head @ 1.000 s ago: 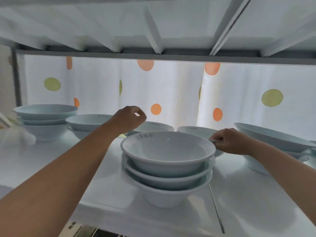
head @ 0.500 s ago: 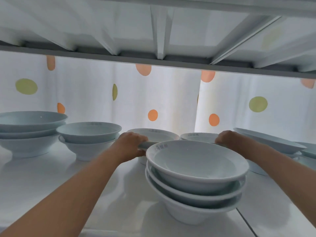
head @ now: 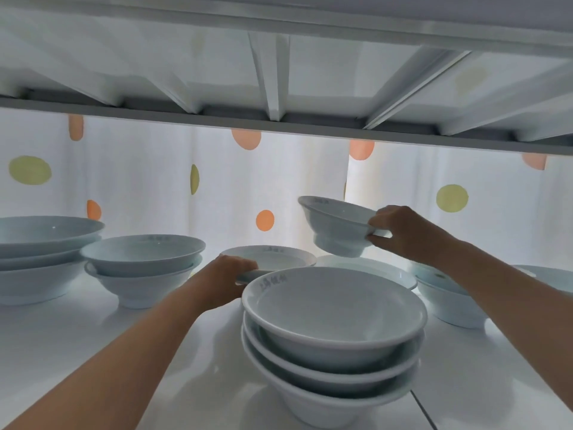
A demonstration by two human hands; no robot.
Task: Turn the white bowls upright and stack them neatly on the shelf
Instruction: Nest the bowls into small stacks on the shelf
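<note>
Bowls of white glazed ceramic crowd a white shelf (head: 77, 352), and much of the row is only half seen. The right hand (head: 400, 234) grips a small white footed bowl (head: 336, 231) by its right rim, fingers curled round the edge. The bowl is mouth up, slightly tilted and clear of the shelf. It hangs above a wide shallow white dish (head: 381, 270), whose front is hidden behind the near stack.

The left hand (head: 224, 282) is closed on the near rim of a shallow white bowl (head: 273, 257) that stands upright at the back. Its fingertips cannot be made out past the edge, and the hand and the stack cover the lower part of that bowl.

Nearest the camera stands a stack of three upright white bowls (head: 333, 339). The top rim carries grey lettering too blurred to read.

To the left, a pair of nested white bowls (head: 142, 265) sits upright. Beyond it, a taller pile of wide white bowls (head: 37, 262) is cut off by the frame edge. On the right, a white bowl behind the forearm (head: 449, 302) shows only in part, and the right arm crosses its rim. A white rim at the far right (head: 555, 276) runs out of view, so its shape cannot be told.

Behind everything hangs a white curtain with orange and green dots (head: 139, 187). The ribbed white underside of the upper shelf (head: 279, 57) fills the top of the view.
</note>
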